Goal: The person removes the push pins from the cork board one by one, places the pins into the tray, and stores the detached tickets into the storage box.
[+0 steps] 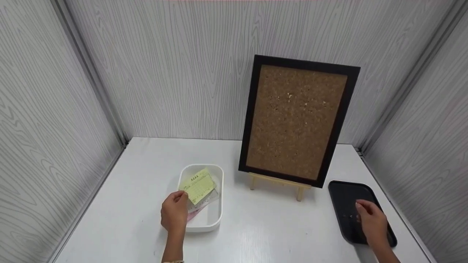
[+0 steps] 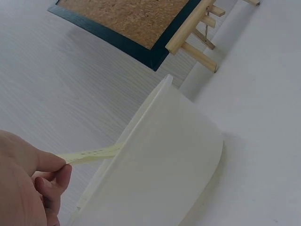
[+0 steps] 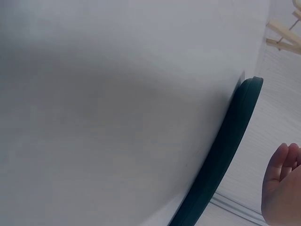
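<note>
My left hand (image 1: 174, 212) pinches a corner of a yellow printed slip of paper (image 1: 199, 188) between thumb and forefinger. The slip slants over the inside of a white bin (image 1: 221, 208); in the left wrist view, its far end passes behind the bin's rim. Below it lie a pale printed paper (image 1: 208, 201) and a pink one (image 1: 193, 214). Over the black tray (image 1: 342, 197), my right hand (image 1: 373, 221) has its fingers curled and its thumb near the forefinger; I cannot tell whether something tiny is between them. A few small bits (image 1: 351, 216) show on the tray.
A black-framed cork board (image 1: 296, 124) leans on a small wooden easel (image 1: 279, 179) at the back, between bin and tray. White wood-grain panels (image 1: 182, 73) close off the back and both sides of the white table (image 1: 263, 226).
</note>
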### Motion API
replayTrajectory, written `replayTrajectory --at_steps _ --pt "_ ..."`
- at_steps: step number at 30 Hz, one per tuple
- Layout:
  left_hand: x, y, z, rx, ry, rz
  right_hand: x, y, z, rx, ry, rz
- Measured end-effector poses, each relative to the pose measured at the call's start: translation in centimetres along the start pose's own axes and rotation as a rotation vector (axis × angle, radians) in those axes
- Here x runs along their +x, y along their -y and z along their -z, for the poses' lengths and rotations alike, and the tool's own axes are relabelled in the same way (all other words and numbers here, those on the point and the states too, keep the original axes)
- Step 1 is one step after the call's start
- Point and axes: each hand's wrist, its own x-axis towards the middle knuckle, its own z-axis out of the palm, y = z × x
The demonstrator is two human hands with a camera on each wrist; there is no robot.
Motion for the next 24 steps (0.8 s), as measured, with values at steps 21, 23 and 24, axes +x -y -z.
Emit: replayTrajectory --at_steps 21,23,24 --pt "0.0 0.2 -1.0 0.141 0.062 -0.061 0.4 -0.5 1.0 -0.277 0.094 -0.048" --pt "-0.1 0.2 -0.9 0.151 0.076 -0.069 0.4 -0.5 1.1 -0.321 0.1 -0.047" --pt "-0.1 0.2 -0.9 0.156 0.078 -0.073 0.5 -0.5 1.2 -0.334 0.104 -0.046"
